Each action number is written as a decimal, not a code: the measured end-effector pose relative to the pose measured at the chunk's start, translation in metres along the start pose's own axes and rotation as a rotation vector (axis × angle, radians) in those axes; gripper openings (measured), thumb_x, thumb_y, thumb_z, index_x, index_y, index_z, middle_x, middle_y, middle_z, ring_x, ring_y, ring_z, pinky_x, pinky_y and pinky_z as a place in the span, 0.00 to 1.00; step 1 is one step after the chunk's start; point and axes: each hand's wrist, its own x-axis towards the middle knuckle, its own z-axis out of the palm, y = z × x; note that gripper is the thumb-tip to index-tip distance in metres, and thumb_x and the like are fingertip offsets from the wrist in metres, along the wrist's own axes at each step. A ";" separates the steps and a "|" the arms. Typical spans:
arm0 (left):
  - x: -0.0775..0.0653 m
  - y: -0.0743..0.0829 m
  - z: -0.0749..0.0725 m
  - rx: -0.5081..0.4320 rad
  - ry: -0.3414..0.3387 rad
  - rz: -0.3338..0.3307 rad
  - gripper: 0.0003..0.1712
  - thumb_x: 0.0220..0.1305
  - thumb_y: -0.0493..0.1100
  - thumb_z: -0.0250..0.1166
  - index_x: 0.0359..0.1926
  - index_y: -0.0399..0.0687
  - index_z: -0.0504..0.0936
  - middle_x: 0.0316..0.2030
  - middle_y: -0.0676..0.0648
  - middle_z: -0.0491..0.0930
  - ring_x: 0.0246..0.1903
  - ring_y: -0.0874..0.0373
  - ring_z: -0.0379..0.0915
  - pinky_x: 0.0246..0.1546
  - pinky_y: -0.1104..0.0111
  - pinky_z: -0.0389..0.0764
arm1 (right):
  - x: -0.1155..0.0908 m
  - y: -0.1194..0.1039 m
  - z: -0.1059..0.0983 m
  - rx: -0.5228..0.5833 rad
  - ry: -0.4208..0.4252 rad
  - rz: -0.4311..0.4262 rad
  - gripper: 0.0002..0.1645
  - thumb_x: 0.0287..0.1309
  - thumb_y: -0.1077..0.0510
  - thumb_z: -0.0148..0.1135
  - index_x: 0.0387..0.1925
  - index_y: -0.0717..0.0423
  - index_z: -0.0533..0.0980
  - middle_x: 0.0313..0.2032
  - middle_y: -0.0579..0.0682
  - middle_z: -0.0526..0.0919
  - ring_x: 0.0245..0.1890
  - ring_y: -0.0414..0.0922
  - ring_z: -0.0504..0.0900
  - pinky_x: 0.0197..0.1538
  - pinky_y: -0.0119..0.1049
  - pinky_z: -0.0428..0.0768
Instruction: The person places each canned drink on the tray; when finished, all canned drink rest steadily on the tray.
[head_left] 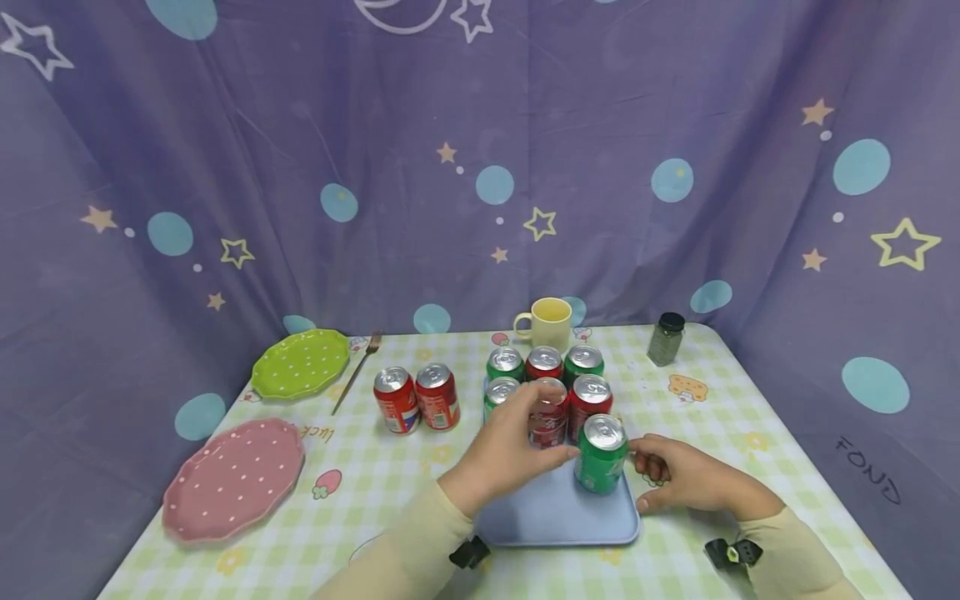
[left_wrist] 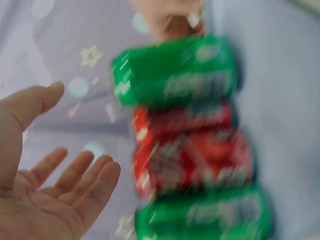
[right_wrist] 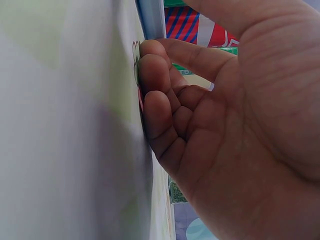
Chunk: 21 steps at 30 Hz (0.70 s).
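Hands at the cans on the blue tray [head_left: 555,517]

The front green can [head_left: 602,454] stands upright, long axis vertical, on the tray's near right part. The left hand [head_left: 504,450] reaches in, its grip wide per the left wrist view; the right hand [head_left: 686,477] rests on the tabletop [head_left: 360,500], fingers [right_wrist: 160,75] loosely curled, holding nothing.

Head view overlooks the table [head_left: 720,367]; both wrist views, perhaps blurred, sit close.
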 end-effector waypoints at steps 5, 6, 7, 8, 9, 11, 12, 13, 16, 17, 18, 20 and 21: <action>-0.006 -0.005 -0.042 -0.050 0.102 0.035 0.38 0.59 0.43 0.81 0.67 0.49 0.74 0.62 0.49 0.79 0.63 0.55 0.75 0.63 0.58 0.78 | 0.000 0.000 0.000 0.001 0.001 -0.001 0.39 0.53 0.50 0.82 0.62 0.58 0.74 0.41 0.52 0.76 0.36 0.45 0.73 0.36 0.36 0.75; -0.007 -0.007 -0.050 -0.054 0.130 0.037 0.37 0.59 0.42 0.81 0.66 0.49 0.75 0.61 0.50 0.80 0.62 0.56 0.76 0.63 0.57 0.78 | 0.000 0.000 0.000 -0.002 0.000 0.001 0.39 0.53 0.50 0.82 0.62 0.58 0.74 0.41 0.52 0.76 0.36 0.45 0.74 0.36 0.36 0.75; -0.008 -0.010 -0.058 -0.052 0.155 0.035 0.36 0.59 0.42 0.81 0.66 0.50 0.76 0.61 0.51 0.80 0.62 0.57 0.76 0.61 0.57 0.79 | 0.000 0.001 0.000 -0.004 -0.001 0.000 0.39 0.53 0.50 0.82 0.62 0.58 0.74 0.41 0.52 0.76 0.36 0.45 0.74 0.36 0.36 0.75; -0.008 -0.013 -0.065 -0.051 0.181 0.031 0.35 0.60 0.42 0.80 0.65 0.50 0.76 0.61 0.51 0.80 0.61 0.57 0.76 0.61 0.56 0.79 | 0.000 0.002 0.000 -0.006 -0.001 0.004 0.38 0.53 0.50 0.82 0.61 0.57 0.74 0.41 0.52 0.76 0.36 0.45 0.74 0.36 0.36 0.75; -0.008 -0.016 -0.072 -0.057 0.203 0.028 0.34 0.60 0.42 0.80 0.65 0.50 0.76 0.61 0.51 0.80 0.61 0.57 0.77 0.62 0.55 0.78 | 0.000 0.002 0.001 -0.009 -0.001 0.008 0.38 0.53 0.49 0.82 0.61 0.57 0.74 0.41 0.52 0.76 0.36 0.44 0.74 0.36 0.35 0.75; -0.009 -0.024 -0.086 -0.077 0.246 0.018 0.33 0.61 0.41 0.79 0.65 0.49 0.76 0.61 0.50 0.80 0.62 0.55 0.76 0.63 0.52 0.77 | 0.000 0.003 0.001 -0.013 0.001 0.012 0.37 0.53 0.49 0.82 0.60 0.56 0.74 0.40 0.52 0.76 0.36 0.44 0.74 0.36 0.35 0.75; -0.009 -0.030 -0.094 -0.080 0.269 0.020 0.33 0.61 0.41 0.79 0.65 0.48 0.76 0.61 0.49 0.80 0.62 0.53 0.76 0.63 0.51 0.76 | 0.000 0.004 0.001 -0.017 0.002 0.015 0.37 0.53 0.49 0.82 0.60 0.55 0.74 0.40 0.52 0.76 0.36 0.44 0.74 0.36 0.35 0.76; -0.010 -0.036 -0.101 -0.075 0.291 0.017 0.33 0.62 0.41 0.79 0.65 0.48 0.76 0.62 0.49 0.80 0.62 0.53 0.76 0.64 0.50 0.75 | 0.000 0.004 0.001 -0.016 0.002 0.011 0.37 0.54 0.49 0.82 0.60 0.56 0.74 0.40 0.53 0.76 0.36 0.44 0.74 0.36 0.35 0.76; -0.014 -0.058 -0.125 -0.080 0.343 -0.006 0.33 0.64 0.42 0.77 0.67 0.46 0.75 0.64 0.47 0.78 0.65 0.49 0.73 0.69 0.48 0.69 | 0.000 0.005 0.002 -0.020 0.002 0.014 0.37 0.54 0.48 0.82 0.60 0.55 0.74 0.40 0.53 0.76 0.36 0.44 0.74 0.36 0.35 0.76; -0.016 -0.066 -0.132 -0.078 0.359 -0.024 0.33 0.65 0.42 0.77 0.67 0.45 0.74 0.64 0.46 0.77 0.66 0.48 0.72 0.70 0.47 0.68 | 0.000 0.005 0.002 -0.020 0.001 0.016 0.37 0.54 0.48 0.82 0.60 0.54 0.74 0.40 0.53 0.76 0.36 0.43 0.74 0.37 0.35 0.76; -0.018 -0.073 -0.139 -0.077 0.368 -0.048 0.33 0.65 0.42 0.76 0.68 0.46 0.73 0.64 0.46 0.76 0.67 0.47 0.71 0.71 0.47 0.66 | 0.000 0.005 0.002 -0.019 -0.001 0.017 0.37 0.54 0.47 0.82 0.60 0.54 0.74 0.40 0.53 0.76 0.36 0.43 0.74 0.37 0.35 0.76; -0.022 -0.086 -0.151 -0.085 0.373 -0.106 0.34 0.66 0.42 0.75 0.69 0.45 0.72 0.66 0.44 0.75 0.68 0.45 0.69 0.72 0.46 0.65 | 0.000 0.005 0.001 -0.018 -0.001 0.022 0.37 0.53 0.47 0.82 0.60 0.54 0.74 0.40 0.53 0.76 0.36 0.44 0.74 0.37 0.35 0.76; -0.024 -0.092 -0.157 -0.090 0.372 -0.136 0.35 0.67 0.42 0.75 0.70 0.44 0.71 0.66 0.43 0.74 0.69 0.44 0.68 0.72 0.46 0.64 | 0.000 0.004 0.001 -0.017 0.001 0.021 0.37 0.53 0.47 0.82 0.60 0.54 0.74 0.40 0.53 0.76 0.36 0.44 0.74 0.37 0.35 0.76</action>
